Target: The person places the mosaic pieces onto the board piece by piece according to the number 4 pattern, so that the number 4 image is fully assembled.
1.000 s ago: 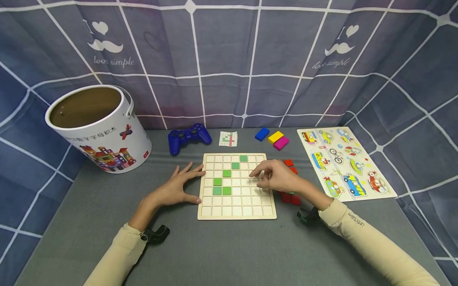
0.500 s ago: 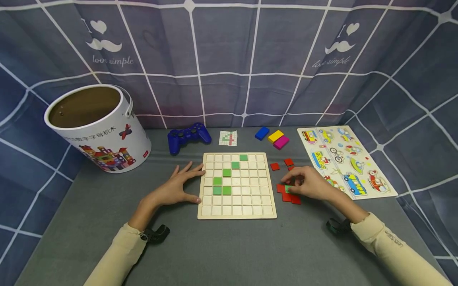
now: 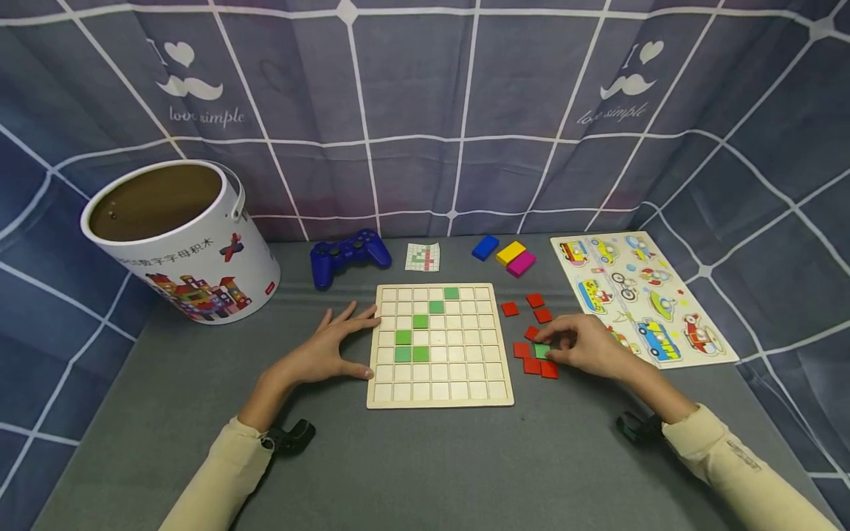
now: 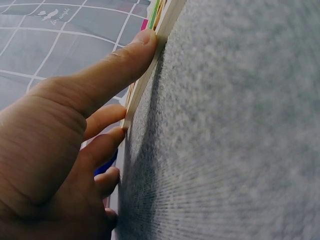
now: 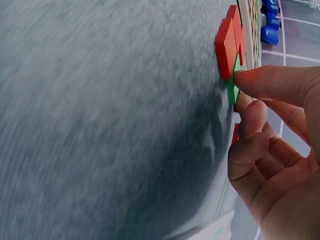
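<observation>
My left hand (image 3: 325, 346) rests at the left edge of a wooden grid board (image 3: 440, 398), fingers spread and thumb and fingertips at its rim; the left wrist view shows the thumb (image 4: 120, 62) along that edge. Several green squares (image 3: 420, 321) sit in the board's cells, running diagonally, with two side by side at the lower end. Right of the board, my right hand (image 3: 584, 345) pinches a green square tile (image 3: 541, 351) between thumb and index finger. This tile lies among several red square tiles (image 3: 522, 349), and in the right wrist view its edge (image 5: 231, 90) shows beneath the thumb.
Behind the board lie a blue game controller (image 3: 352, 254), a small pattern card (image 3: 423, 257), and blue, yellow and magenta blocks (image 3: 511, 254). A picture puzzle board (image 3: 631, 295) lies at the right. A large white bucket (image 3: 192, 258) stands at the left.
My right hand has moved off the board's right side to the tiles on the right, shifting slightly as it takes hold of a green one. The left hand stays in place.
</observation>
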Demonstrator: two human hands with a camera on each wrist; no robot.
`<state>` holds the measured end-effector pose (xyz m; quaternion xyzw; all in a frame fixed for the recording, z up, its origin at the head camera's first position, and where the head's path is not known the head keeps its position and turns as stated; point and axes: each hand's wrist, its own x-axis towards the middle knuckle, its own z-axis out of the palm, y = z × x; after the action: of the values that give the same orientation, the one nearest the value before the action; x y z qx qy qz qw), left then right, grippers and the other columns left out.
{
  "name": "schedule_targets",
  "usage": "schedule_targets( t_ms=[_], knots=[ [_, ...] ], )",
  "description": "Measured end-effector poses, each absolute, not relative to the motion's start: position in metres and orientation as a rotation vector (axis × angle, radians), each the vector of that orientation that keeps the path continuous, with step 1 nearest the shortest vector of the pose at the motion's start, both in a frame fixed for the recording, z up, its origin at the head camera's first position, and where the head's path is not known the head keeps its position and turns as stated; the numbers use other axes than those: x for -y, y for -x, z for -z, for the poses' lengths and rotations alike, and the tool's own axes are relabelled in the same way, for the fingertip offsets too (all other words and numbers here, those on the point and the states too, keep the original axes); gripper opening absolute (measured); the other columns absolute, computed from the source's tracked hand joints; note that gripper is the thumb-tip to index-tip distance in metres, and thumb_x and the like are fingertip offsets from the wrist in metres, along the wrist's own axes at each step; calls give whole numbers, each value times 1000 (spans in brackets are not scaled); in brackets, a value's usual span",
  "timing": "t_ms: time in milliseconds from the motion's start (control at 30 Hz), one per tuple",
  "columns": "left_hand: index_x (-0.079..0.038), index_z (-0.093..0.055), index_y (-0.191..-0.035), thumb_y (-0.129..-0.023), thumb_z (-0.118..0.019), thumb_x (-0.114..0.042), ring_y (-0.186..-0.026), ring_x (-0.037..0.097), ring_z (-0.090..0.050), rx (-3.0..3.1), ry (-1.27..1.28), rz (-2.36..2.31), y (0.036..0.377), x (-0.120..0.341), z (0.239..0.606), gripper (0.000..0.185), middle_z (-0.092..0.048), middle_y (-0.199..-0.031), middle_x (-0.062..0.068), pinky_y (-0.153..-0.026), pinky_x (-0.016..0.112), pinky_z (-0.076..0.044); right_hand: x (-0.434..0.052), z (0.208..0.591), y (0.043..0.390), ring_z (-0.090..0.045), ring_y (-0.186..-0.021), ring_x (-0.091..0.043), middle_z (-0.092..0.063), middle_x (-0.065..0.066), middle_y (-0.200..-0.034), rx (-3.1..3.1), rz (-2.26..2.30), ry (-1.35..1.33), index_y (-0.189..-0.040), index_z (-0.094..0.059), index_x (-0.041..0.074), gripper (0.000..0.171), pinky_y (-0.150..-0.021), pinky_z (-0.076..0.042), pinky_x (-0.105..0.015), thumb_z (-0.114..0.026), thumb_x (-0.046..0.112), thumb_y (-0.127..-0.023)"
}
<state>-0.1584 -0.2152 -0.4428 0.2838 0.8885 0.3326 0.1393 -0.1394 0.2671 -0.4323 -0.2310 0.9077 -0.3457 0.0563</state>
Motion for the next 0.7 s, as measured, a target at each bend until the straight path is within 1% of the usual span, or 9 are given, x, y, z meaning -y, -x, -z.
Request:
schedule_targets(
  t_ms=[200, 433, 567, 700],
  knots=[
    [-17, -42, -154, -74, -88, -42, -152, 36, -1, -2570, -823, -968, 159, 215, 442, 96, -21, -165, 0, -115, 61, 13, -278, 432, 136, -53, -56, -7, -68, 4, -81, -2813, 1007, 719, -101, -78, 14, 32, -51, -45, -25, -82, -4, -74],
    [-16, -43, -154, -74, -89, -41, -151, 36, -1, -2569, -811, -965, 158, 217, 442, 95, -22, -165, 2, -114, 61, 13, -280, 438, 136, -55, -58, -6, -68, 4, -91, -2809, 985, 763, -104, -77, 14, 38, -53, -46, -25, -84, -3, -71],
    [-17, -42, -154, -74, -88, -42, -152, 36, -1, -2569, -810, -962, 157, 216, 441, 95, -21, -165, 0, -115, 61, 13, -279, 437, 137, -53, -57, -6, -66, 4, -87, -2817, 977, 751, -104, -77, 14, 37, -52, -45, -25, -84, -3, -71],
    [-17, -42, -154, -74, -88, -42, -151, 36, -1, -2565, -821, -961, 158, 215, 442, 95, -21, -165, -1, -114, 61, 13, -281, 433, 137, -51, -57, -7, -63, 1, -83, -2823, 1024, 751, -104, -76, 12, 37, -51, -44, -25, -82, -5, -71]
  ],
)
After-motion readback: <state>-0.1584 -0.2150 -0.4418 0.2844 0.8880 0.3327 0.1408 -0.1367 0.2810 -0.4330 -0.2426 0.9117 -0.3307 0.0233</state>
